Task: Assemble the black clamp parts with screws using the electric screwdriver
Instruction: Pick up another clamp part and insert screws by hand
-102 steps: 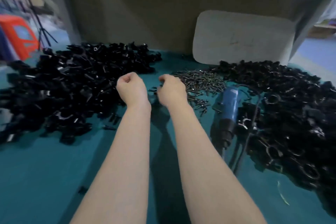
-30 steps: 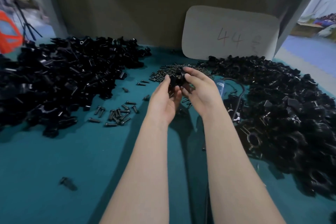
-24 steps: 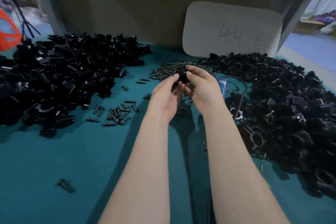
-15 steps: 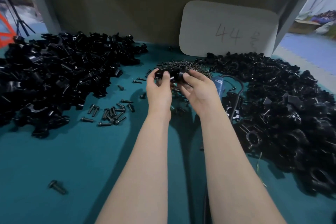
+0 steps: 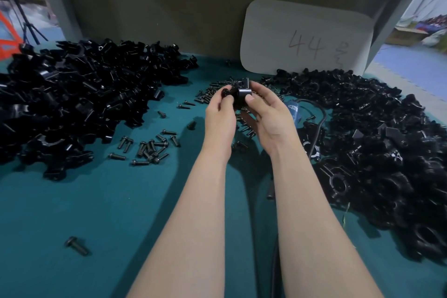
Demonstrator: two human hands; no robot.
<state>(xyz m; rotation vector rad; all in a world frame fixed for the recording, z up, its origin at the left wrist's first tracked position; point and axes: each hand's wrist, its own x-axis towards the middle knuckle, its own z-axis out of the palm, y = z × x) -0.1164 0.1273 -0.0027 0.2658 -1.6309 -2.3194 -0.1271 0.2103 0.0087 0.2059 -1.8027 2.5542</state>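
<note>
Above the teal table point(image 5: 96, 213) both hands hold one black clamp part point(image 5: 242, 94). My right hand point(image 5: 268, 118) grips it between thumb and fingers. My left hand point(image 5: 220, 116) pinches a black screw point(image 5: 226, 92) against the part's left side. The blue electric screwdriver point(image 5: 294, 110) lies on the table just right of my right hand, mostly hidden behind it, its black cable point(image 5: 319, 126) curving beside it. A heap of screws point(image 5: 212, 94) lies under and behind the hands.
A large pile of black clamp parts point(image 5: 79, 101) fills the left of the table and another pile point(image 5: 377, 147) fills the right. Loose screws point(image 5: 150, 147) lie left of my arms, one screw point(image 5: 77, 246) near the front. A white card point(image 5: 307, 38) leans on the back wall.
Both hands, curled over the screw heap earlier, lifted with a clamp part between them. In the last half second my left hand brought a screw to the part's left side.
</note>
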